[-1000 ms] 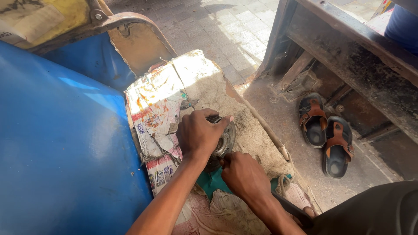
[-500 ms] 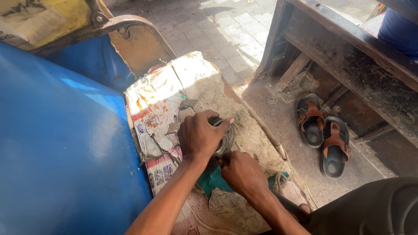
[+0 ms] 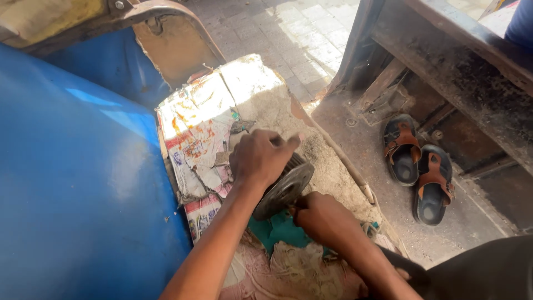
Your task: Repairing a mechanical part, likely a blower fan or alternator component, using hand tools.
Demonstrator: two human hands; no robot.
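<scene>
My left hand (image 3: 261,158) grips the top of a round, dark metal part with a disc-shaped flange (image 3: 284,190), holding it tilted over a board covered in torn printed paper (image 3: 194,136). My right hand (image 3: 321,218) is closed around something small at the lower edge of the disc; what it holds is hidden by the fingers. Both hands meet at the disc, just above a patch of teal cloth (image 3: 280,230).
A large blue curved body panel (image 3: 72,183) fills the left. A pair of brown and black sandals (image 3: 419,164) lies on the dusty floor at right, below a dark wooden bench frame (image 3: 444,61). Paved ground shows at the top.
The view has moved closer. My left hand has tipped the metal part, so its round flange now faces the camera; my right hand stays at its lower edge.
</scene>
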